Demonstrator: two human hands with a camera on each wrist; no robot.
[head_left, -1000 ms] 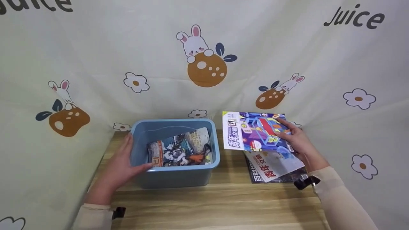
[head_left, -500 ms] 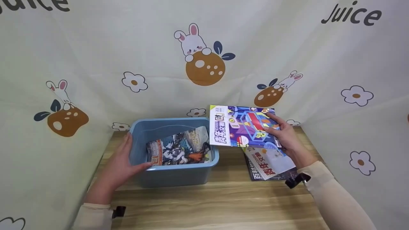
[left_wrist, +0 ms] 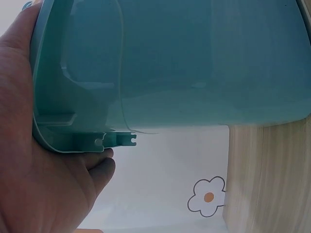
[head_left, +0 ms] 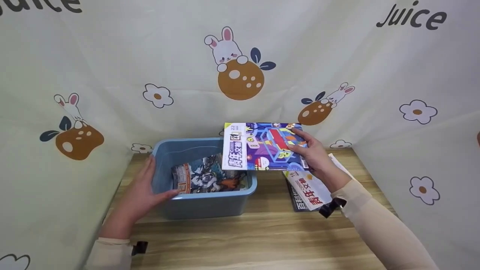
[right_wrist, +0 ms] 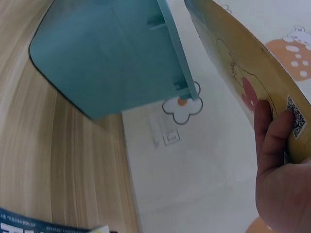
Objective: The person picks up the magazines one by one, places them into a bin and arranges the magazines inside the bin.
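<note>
A purple magazine [head_left: 272,144] with a white title strip is in my right hand [head_left: 318,157], which pinches its right side, thumb over the cover. Its left part overlaps the right side of a blue plastic bin [head_left: 206,208]. From the right wrist view, the magazine's tan back [right_wrist: 238,63] shows, with fingers under it, above the bin rim. My left hand [head_left: 137,193] grips the bin's left rim, thumb along the front edge; in the left wrist view the hand [left_wrist: 53,184] wraps the rim's corner. Inside the bin lies a magazine [head_left: 204,178] with a dark teal cover, partly hidden.
Right of the bin, a white magazine [head_left: 307,187] with red lettering lies over a dark magazine [head_left: 295,200] on the wooden table [head_left: 243,240]. A patterned curtain [head_left: 180,56] stands close behind the table and along both sides.
My right hand has carried the purple magazine leftward, from above the magazines on the table to over the bin's right side. The left hand and the bin have stayed put.
</note>
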